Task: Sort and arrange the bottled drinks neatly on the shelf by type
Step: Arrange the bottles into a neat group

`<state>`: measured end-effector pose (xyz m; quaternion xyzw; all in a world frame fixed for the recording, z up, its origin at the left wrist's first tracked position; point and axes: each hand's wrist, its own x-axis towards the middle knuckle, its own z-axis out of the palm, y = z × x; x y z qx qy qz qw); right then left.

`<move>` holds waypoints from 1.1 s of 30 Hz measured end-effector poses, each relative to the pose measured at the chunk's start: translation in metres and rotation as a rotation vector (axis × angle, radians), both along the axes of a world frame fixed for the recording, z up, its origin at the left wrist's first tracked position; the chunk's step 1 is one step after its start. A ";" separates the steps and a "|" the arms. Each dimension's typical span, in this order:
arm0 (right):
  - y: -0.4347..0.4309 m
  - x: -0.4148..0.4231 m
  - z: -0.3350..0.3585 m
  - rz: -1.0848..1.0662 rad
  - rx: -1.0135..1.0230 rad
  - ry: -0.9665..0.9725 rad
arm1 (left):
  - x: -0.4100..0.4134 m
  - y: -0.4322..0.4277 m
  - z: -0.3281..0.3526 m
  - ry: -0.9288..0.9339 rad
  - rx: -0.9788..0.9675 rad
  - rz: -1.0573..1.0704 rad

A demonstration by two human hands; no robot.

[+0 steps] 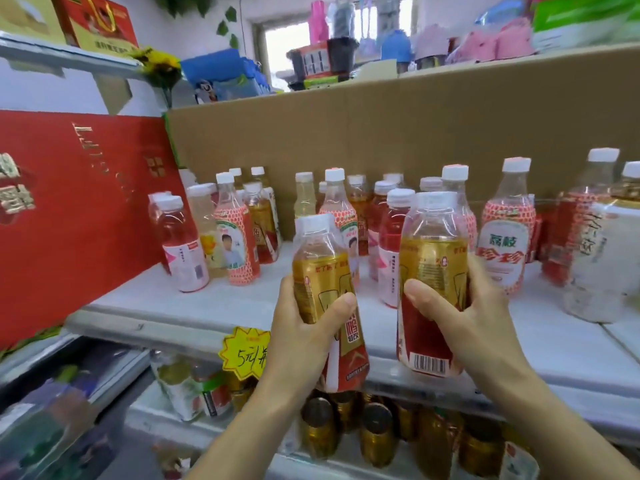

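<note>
Before the shelf (207, 306), both hands are holding matching golden drinks.
Left hand (304, 337) is gripping one golden bottle (325, 289), right hand (460, 313) its twin (433, 271); both are standing upright, with the mixed bottles (235, 233) lying straight ahead behind them.

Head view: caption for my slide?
Left hand grips one gold-and-red plastic bottle, right hand a second bottle, before the white shelf.

The clear plastic bottle with a gold-and-red label (318, 271) in the left fingers (341, 306) and the matching clear plastic bottle (433, 258) in the right fingers (429, 303) wear smooth, glossy film wraps. Behind the fingers, the brown cardboard sheet (381, 133) is matt; the white shelf board (214, 303) looks smooth, dull. Below them, gold cans (377, 431) gleam like metal.
</note>
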<state>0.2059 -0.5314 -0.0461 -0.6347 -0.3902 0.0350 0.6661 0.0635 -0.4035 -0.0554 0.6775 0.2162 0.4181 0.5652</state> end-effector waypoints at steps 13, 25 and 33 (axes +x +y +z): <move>0.068 -0.039 -0.001 -0.203 -0.013 0.032 | 0.019 0.130 0.001 0.023 0.147 -0.097; 0.118 -0.041 -0.024 -0.162 -0.094 0.030 | 0.032 0.165 -0.009 0.084 0.181 -0.230; 0.164 -0.055 -0.032 -0.172 -0.160 -0.041 | 0.034 0.168 -0.009 -0.025 0.068 -0.256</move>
